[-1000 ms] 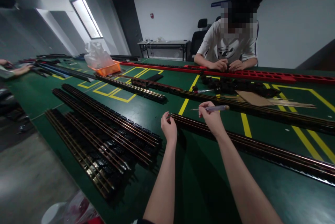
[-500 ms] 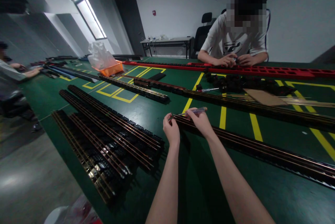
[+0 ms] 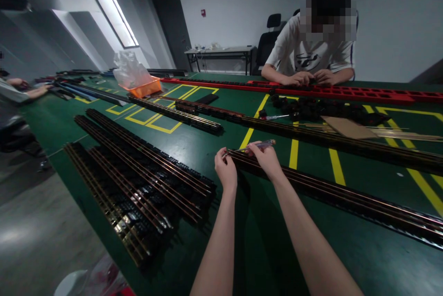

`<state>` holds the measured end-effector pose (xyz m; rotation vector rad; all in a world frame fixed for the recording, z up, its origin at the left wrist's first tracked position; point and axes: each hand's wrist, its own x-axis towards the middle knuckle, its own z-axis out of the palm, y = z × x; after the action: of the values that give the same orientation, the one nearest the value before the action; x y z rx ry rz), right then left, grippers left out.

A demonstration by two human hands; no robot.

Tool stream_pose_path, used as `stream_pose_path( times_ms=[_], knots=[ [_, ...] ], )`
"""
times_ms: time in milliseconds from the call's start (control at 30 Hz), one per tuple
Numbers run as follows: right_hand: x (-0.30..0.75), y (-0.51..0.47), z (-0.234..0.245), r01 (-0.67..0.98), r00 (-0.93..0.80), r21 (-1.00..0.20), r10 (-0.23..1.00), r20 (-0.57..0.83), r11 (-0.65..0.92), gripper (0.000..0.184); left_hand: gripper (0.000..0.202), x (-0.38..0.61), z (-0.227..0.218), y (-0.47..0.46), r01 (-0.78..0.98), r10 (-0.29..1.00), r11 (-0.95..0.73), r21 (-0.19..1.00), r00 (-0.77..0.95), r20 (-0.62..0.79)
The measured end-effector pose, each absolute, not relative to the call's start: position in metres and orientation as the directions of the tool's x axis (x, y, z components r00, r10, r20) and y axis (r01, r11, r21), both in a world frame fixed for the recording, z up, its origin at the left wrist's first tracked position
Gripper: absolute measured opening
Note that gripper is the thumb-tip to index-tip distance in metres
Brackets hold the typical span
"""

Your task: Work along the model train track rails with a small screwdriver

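A long dark rail with copper strips (image 3: 332, 192) lies across the green table (image 3: 273, 240) in front of me. My left hand (image 3: 225, 170) is closed in a pinch at the rail's near end. My right hand (image 3: 266, 158) grips a screwdriver (image 3: 260, 146) with a clear handle. Its thin shaft points left, with the tip reaching the rail end beside my left fingers.
Several finished copper-strip rails (image 3: 138, 171) are stacked to my left. More rails (image 3: 311, 134) and a red rail (image 3: 346, 93) cross the table farther back. A person in a white shirt (image 3: 308, 61) works opposite. An orange bin (image 3: 143, 88), a cardboard piece (image 3: 348, 127) and black parts (image 3: 304, 109) lie beyond.
My right hand has come down and left with the screwdriver, from above the rail to the rail's end by my left hand. My left hand has stayed at the end.
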<state>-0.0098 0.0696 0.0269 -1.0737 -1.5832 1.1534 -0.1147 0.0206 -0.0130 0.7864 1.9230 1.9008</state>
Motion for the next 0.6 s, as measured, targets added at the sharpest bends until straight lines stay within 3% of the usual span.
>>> stream_pose_path(
  times_ms=[600],
  knots=[
    [-0.0019,0.0699,0.0355,0.185,-0.226,-0.971,0.968,0.11,0.153,0.021,0.028,-0.1144,-0.0164,0.0216,0.181,0.594,-0.056,0.982,-0.784,0.179]
  ],
)
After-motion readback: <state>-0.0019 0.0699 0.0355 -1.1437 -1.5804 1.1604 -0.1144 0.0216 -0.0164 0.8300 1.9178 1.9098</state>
